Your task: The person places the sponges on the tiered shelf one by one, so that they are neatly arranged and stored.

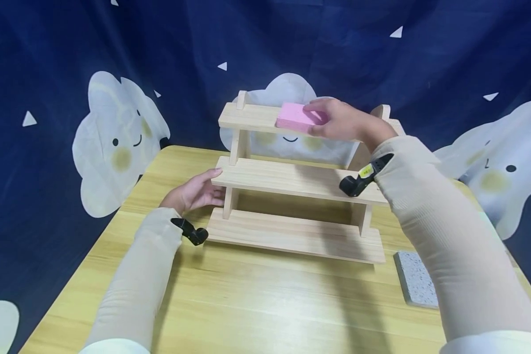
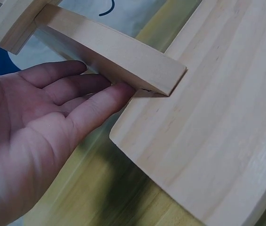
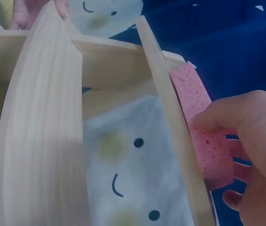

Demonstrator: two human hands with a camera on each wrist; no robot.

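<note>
A three-tier wooden shelf [image 1: 287,177] stands on the table. On its top board lies a pink sponge [image 1: 293,116], which my right hand [image 1: 342,120] holds at its right end. In the right wrist view, the thumb lies across the face of the sponge [image 3: 201,117], with other fingers behind it. My left hand [image 1: 199,190] grips the shelf at the left end of the middle board, thumb at the board's edge and fingers below. The left wrist view shows those fingers against the side upright [image 2: 109,52]; the thumb is mostly out of that view.
A grey speckled block [image 1: 417,279] lies on the wooden table [image 1: 256,300], right of the shelf and partly behind my right forearm. Behind the table hangs a dark blue cloth [image 1: 177,44] printed with smiling clouds. Each wrist wears a small black camera.
</note>
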